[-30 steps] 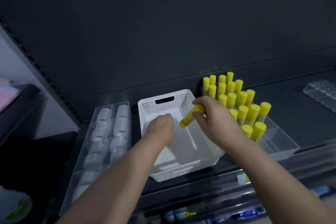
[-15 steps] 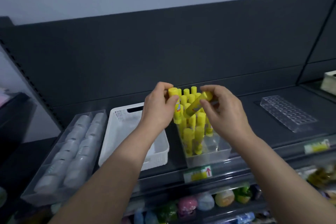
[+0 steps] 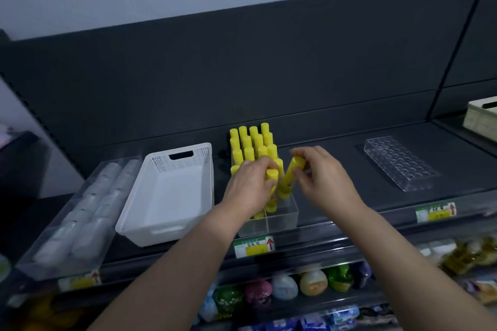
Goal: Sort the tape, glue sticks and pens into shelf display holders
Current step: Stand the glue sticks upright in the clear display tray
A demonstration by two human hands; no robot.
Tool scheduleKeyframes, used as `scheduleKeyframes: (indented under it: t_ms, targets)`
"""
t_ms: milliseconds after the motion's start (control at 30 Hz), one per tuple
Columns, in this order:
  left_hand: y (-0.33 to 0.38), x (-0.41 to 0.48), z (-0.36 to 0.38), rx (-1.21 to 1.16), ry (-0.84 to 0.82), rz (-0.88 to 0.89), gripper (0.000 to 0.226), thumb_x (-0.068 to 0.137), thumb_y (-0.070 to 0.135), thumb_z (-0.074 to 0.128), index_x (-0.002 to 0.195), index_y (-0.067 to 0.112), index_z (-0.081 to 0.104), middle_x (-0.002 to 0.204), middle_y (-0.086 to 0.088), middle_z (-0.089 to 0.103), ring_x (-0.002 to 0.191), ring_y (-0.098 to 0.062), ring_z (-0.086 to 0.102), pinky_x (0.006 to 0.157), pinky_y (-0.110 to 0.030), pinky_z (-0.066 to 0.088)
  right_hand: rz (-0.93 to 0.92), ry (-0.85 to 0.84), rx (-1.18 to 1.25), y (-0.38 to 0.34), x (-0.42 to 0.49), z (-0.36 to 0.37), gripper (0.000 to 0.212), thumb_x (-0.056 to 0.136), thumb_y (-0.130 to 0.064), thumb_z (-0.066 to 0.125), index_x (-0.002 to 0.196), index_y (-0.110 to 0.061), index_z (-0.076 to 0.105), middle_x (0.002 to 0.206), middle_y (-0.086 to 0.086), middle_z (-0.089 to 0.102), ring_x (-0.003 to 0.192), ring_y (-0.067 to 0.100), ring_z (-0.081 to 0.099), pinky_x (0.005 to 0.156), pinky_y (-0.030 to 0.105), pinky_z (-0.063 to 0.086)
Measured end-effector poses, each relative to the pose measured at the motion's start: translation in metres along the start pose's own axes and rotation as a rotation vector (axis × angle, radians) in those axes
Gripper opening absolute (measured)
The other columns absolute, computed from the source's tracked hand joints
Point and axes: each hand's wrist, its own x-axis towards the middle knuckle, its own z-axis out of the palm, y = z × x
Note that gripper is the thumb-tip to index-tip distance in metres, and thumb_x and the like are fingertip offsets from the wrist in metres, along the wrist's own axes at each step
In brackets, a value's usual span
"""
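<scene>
My right hand (image 3: 325, 180) sits just right of the frame's middle, thumb and fingers pinched on the cap end of a tilted glue stick (image 3: 288, 181). Its lower end dips into the clear holder (image 3: 285, 216), leaning left. My left hand (image 3: 248, 187) is just beside it, left of centre, fingers curled round an upright glue stick (image 3: 272, 175) whose foot stands in the same holder. The two sticks are close together, almost touching; I cannot tell whether they meet.

Behind my knuckles, toward the upper middle, rows of yellow glue sticks (image 3: 252, 142) stand upright in the back part of the holder. Its front compartments show clear walls and dividers. A price label (image 3: 254, 247) hangs on the shelf edge below it.

Left of the holder lies a white basket (image 3: 178, 162) with a handle slot in its far wall. Further left, a clear tray (image 3: 57, 267) holds two rows of tape rolls (image 3: 88, 212). At the right of the frame, well apart from my hands, a clear pen holder (image 3: 398, 166) with round holes lies on the dark shelf (image 3: 336, 142).
</scene>
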Motion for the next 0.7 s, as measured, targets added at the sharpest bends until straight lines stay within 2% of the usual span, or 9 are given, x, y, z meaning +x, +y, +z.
scheduleKeyframes:
  t_ms: [167,333,500,700]
  targets:
    - [-0.007,-0.004,0.005,0.118,-0.038,0.025,0.034,0.093,0.029,0.058,0.126,0.025,0.053,0.119,-0.003,0.055,0.113,-0.020,0.050,0.094,-0.033,0.043,-0.003,-0.096,-0.080,0.004,-0.001,0.011,0.035,0.089,-0.018,0.058,0.124,-0.021,0.055,0.114,-0.003,0.055,0.092,0.019,0.061,0.077,0.033,0.050]
    - [-0.011,-0.006,0.001,0.074,-0.032,0.059,0.050,0.089,0.030,0.064,0.136,0.027,0.046,0.125,0.004,0.059,0.122,-0.017,0.046,0.101,-0.035,0.041,-0.030,-0.161,-0.137,0.007,-0.001,0.025,0.036,0.091,-0.017,0.055,0.127,-0.022,0.054,0.119,-0.003,0.055,0.096,0.022,0.061,0.077,0.037,0.051]
    - [-0.017,-0.012,-0.005,0.013,0.040,-0.015,0.040,0.092,0.030,0.061,0.130,0.032,0.051,0.128,0.001,0.052,0.112,-0.017,0.055,0.096,-0.034,0.047,-0.045,-0.215,-0.257,0.012,-0.002,0.038,0.038,0.095,-0.020,0.047,0.132,-0.024,0.049,0.123,-0.002,0.053,0.102,0.023,0.059,0.069,0.031,0.044]
    - [-0.024,-0.020,-0.009,-0.005,0.142,-0.021,0.036,0.094,0.024,0.058,0.130,0.026,0.052,0.130,0.001,0.053,0.121,-0.015,0.046,0.096,-0.029,0.040,-0.024,-0.211,-0.260,0.015,-0.008,0.043,0.055,0.093,-0.018,0.051,0.143,-0.028,0.032,0.126,0.000,0.053,0.103,0.024,0.058,0.069,0.033,0.045]
